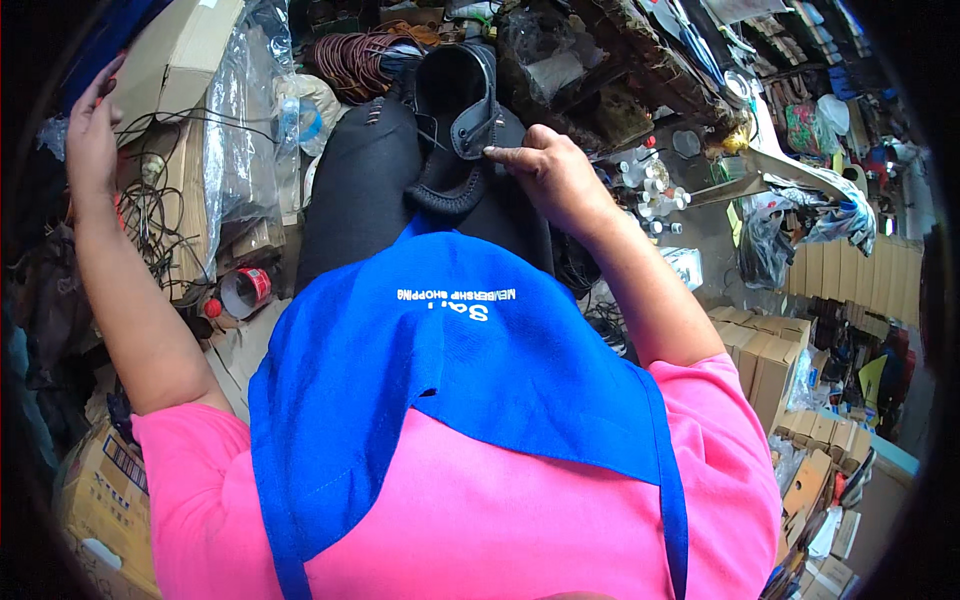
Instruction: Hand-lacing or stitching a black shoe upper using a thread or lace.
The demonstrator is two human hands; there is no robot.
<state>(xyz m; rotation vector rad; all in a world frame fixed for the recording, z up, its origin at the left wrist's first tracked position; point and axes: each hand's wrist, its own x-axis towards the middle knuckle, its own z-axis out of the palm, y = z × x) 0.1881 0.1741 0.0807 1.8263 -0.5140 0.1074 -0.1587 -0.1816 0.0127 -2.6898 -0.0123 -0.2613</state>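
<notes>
A black shoe (pixel 447 190) rests on my lap between my dark-trousered thighs, its stitched toe toward me and its opening facing away. My right hand (pixel 553 172) is at the shoe's right side, its index finger straight against the edge of the lacing flap. The other fingers are curled, and whatever lies under them is hidden. My left hand (pixel 93 130) is raised far out to the left, next to a cardboard box (pixel 180 60). Its fingers are stretched and partly apart, and nothing shows in them.
Beyond the shoe lies a coil of reddish-brown cord (pixel 355 62). Black cables (pixel 150 215) tangle below the left box, near a cut plastic bottle (pixel 245 290). Several small bottles (pixel 655 190) stand right of my right hand. Stacked cartons (pixel 765 350) are farther right.
</notes>
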